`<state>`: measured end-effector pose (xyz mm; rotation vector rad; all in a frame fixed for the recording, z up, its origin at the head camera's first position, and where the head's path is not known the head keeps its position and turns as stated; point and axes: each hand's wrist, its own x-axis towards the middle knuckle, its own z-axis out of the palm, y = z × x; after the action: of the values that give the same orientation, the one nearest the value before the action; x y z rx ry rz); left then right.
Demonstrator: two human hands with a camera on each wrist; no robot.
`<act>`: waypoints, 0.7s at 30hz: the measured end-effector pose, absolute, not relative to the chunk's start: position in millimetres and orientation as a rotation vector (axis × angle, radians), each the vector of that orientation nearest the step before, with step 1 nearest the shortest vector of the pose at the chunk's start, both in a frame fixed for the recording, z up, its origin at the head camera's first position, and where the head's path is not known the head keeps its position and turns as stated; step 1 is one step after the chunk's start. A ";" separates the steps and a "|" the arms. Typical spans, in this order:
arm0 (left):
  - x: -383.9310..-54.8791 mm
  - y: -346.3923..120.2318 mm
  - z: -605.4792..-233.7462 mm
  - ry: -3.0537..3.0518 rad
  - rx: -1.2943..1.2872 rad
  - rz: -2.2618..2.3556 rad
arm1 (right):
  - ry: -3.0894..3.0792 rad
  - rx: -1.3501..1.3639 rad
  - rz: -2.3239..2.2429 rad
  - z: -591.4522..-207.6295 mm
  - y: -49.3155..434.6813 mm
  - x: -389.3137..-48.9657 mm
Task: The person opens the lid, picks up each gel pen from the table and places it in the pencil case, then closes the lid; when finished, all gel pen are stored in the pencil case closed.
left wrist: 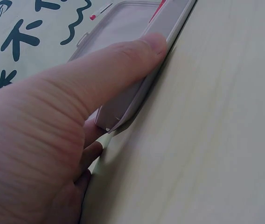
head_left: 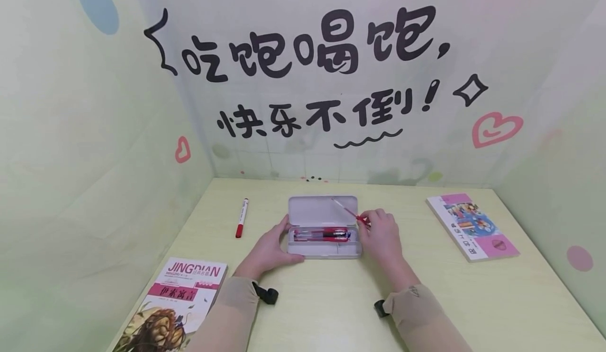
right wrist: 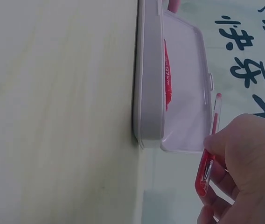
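Observation:
An open pencil case (head_left: 310, 250), pale grey-lilac, lies on the table with its lid raised toward the wall. Several red and clear pens (head_left: 324, 239) rest in its rear compartment. My left hand (head_left: 271, 251) grips the case's left end, thumb (left wrist: 146, 49) on the front wall and fingers round the side. Above the right end, my right hand (head_left: 382, 239) pinches a pen with a red end and clear barrel (right wrist: 215, 123) between thumb and fingers. This pen slants in front of the lid, clear end up and leftward.
A white marker with a red cap (head_left: 242, 218) lies left of the case. A book with a lion cover (head_left: 177, 299) is at the front left, and a pink-and-white book (head_left: 473, 227) at the right. Printed cloth walls (head_left: 284, 162) stand behind and beside the table.

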<state>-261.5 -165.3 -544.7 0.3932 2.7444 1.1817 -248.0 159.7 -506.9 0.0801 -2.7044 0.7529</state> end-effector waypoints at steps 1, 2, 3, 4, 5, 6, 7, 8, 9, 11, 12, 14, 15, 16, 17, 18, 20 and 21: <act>-261.4 -165.2 -544.3 2.742 0.391 1.184 | -2.723 0.093 0.735 -506.5 157.5 -248.7; -261.3 -165.2 -543.9 2.741 0.389 1.184 | -2.739 0.110 0.718 -506.1 155.6 -249.2; -261.3 -165.3 -543.5 2.740 0.386 1.183 | -2.751 0.126 0.703 -505.3 153.6 -249.3; -261.2 -165.2 -543.2 2.741 0.387 1.185 | -2.763 0.145 0.685 -504.7 151.6 -249.3; -261.1 -165.2 -543.0 2.741 0.388 1.185 | -2.769 0.166 0.672 -504.4 149.6 -249.3; -261.2 -165.2 -542.8 2.740 0.387 1.186 | -2.774 0.185 0.659 -503.7 147.4 -249.1; -261.3 -165.3 -543.0 2.739 0.386 1.186 | -2.783 0.199 0.646 -503.1 145.1 -248.7; -261.5 -165.4 -543.2 2.739 0.385 1.185 | -2.787 0.215 0.633 -502.8 142.7 -248.5; -261.4 -165.5 -543.3 2.739 0.384 1.185 | -2.790 0.229 0.622 -502.8 140.1 -248.6; -261.3 -165.8 -543.4 2.733 0.377 1.185 | -2.792 0.258 0.594 -503.2 134.6 -249.0; -261.3 -166.0 -543.2 2.729 0.370 1.187 | -2.790 0.273 0.580 -503.5 131.7 -249.4; -261.0 -166.1 -542.9 2.724 0.369 1.192 | -2.786 0.304 0.559 -504.4 126.2 -250.3; -260.9 -166.1 -542.9 2.724 0.372 1.193 | -2.785 0.318 0.551 -504.9 123.6 -250.8; -260.9 -166.0 -542.7 2.722 0.370 1.193 | -2.784 0.329 0.541 -505.3 121.0 -251.2; -261.0 -165.8 -542.9 2.722 0.370 1.192 | -2.787 0.338 0.528 -505.6 118.6 -251.8; -261.0 -165.5 -542.9 2.722 0.368 1.192 | -2.795 0.346 0.517 -505.9 116.4 -252.3; -261.1 -164.9 -542.8 2.722 0.366 1.192 | -2.805 0.359 0.491 -506.7 112.6 -253.2; -261.1 -164.6 -542.9 2.722 0.362 1.191 | -2.813 0.363 0.481 -507.0 111.0 -253.6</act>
<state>-261.1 -164.6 -542.9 0.3616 2.7216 1.1907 -253.6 111.0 -507.0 0.3627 -2.8127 0.4806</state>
